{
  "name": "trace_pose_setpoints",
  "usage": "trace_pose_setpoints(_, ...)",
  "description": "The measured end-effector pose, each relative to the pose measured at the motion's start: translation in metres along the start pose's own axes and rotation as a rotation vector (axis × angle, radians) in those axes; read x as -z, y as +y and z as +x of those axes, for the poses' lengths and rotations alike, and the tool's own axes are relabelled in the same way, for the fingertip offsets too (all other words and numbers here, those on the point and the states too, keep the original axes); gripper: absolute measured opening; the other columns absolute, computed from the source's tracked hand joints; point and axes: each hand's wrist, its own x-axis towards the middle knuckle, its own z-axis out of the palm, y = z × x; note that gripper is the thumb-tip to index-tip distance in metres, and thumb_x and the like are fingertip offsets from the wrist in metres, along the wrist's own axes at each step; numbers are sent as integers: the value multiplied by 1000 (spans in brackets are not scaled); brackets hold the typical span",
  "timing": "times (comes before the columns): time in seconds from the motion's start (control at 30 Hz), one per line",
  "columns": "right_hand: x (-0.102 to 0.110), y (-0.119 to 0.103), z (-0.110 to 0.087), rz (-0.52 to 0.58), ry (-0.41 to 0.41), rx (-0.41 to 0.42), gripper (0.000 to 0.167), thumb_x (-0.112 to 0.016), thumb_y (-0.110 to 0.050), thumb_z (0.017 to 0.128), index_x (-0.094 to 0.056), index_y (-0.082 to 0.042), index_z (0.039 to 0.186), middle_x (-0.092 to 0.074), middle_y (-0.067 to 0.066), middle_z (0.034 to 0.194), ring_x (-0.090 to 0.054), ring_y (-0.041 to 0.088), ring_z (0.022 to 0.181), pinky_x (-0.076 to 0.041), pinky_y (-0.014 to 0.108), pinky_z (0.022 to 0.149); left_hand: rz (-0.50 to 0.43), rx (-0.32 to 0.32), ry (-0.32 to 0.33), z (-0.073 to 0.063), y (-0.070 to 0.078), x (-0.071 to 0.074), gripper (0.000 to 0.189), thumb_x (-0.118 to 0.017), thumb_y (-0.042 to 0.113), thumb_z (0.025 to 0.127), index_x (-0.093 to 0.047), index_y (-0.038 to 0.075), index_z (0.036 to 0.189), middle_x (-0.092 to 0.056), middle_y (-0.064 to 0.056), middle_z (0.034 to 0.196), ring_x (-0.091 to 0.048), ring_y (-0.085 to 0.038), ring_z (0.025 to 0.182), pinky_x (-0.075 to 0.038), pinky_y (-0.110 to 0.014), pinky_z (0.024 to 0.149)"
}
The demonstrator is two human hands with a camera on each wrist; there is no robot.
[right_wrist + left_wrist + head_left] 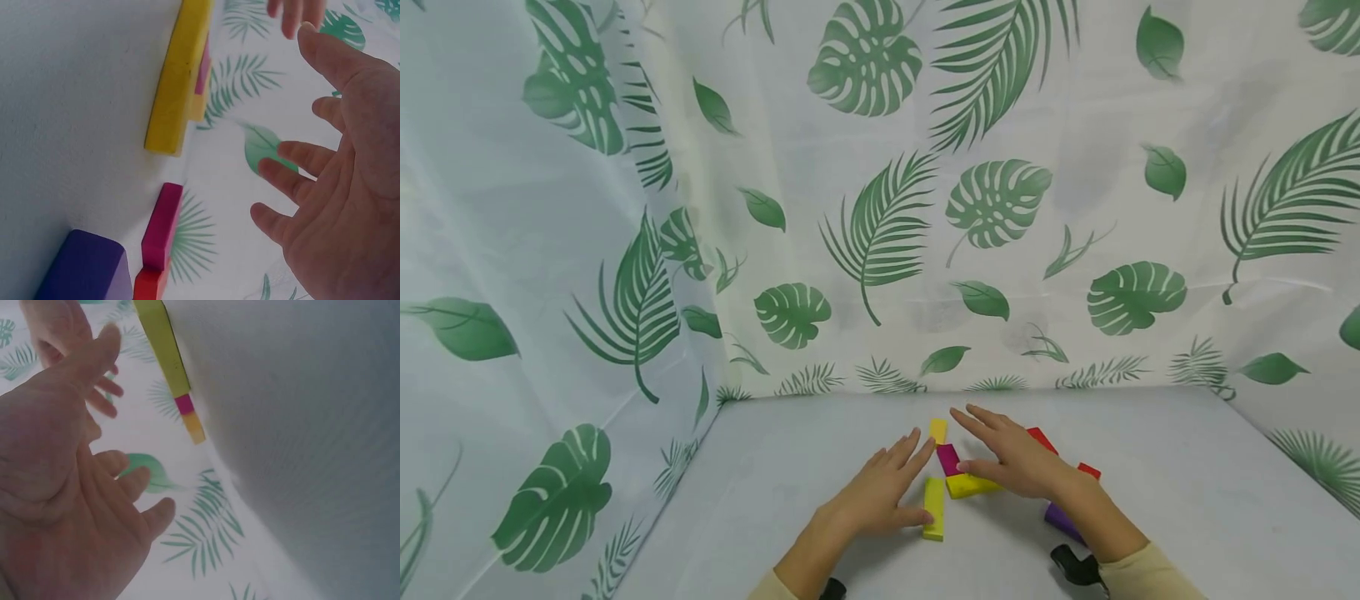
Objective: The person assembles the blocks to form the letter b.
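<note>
Yellow-green paint covers a block at the lower centre of the head view, by the thumb of the left hand, its fingers extended and spread. The right hand, fingers likewise wide, is near a yellow block and a magenta block. A purple block lies lower right.

Yellow block partly hidden behind right hand.

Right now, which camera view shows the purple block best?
The right wrist view: the purple block appears large and unobstructed there, though the lower edge crops it. In the head view, the right forearm covers part of it; the left wrist view doesn't show it.
</note>
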Motion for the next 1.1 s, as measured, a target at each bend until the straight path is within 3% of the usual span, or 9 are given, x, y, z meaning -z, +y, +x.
trace_pose_setpoints(0.17,-1,1,-1,12,-37,-18,79,-69,-52,96,-32,-35,164,-38,17,165,-40,46,148,-43,72,109,2,27,-51,0,0,-1,99,-74,56,91,-17,31,168,-17,-1,175,-28,-22,159,-31,-54,126)
trace_pose_setpoints(0.33,1,0,-2,24,-105,-48,73,-69,-49,97,-40,-29,161,-47,17,157,-48,41,141,-50,65,105,21,8,-142,2,1,-4,74,-69,59,94,-46,28,158,-37,1,168,-39,-15,154,-36,-53,123)
trace_pose_setpoints(0.43,1,-2,-1,16,-144,-58,66,-71,-44,97,-50,-22,156,-55,13,148,-55,37,133,-53,61,104,28,11,-183,4,1,-5,64,-67,60,95,-56,31,151,-45,4,163,-43,-11,150,-39,-51,122)
trace_pose_setpoints(0.67,-1,-1,0,-7,-189,-78,47,-79,-32,93,-69,-14,135,-66,7,132,-65,30,120,-56,54,101,29,17,-203,6,4,-3,64,-70,60,92,-60,29,147,-47,7,161,-41,-11,151,-37,-51,123)
trace_pose_setpoints(0.9,-5,0,0,-28,-203,-50,35,-81,-21,91,-75,-13,124,-74,1,117,-70,23,107,-60,46,95,-1,43,-205,4,5,0,66,-78,56,88,-60,31,146,-48,9,160,-51,-11,144,-43,-41,119)
trace_pose_setpoints(1.1,-8,-1,-1,-43,-215,-66,31,-82,-16,89,-77,-14,119,-75,-3,112,-68,20,107,-59,45,96,-25,80,-217,3,4,1,69,-79,56,87,-60,30,148,-48,11,160,-51,-14,144,-44,-39,118)
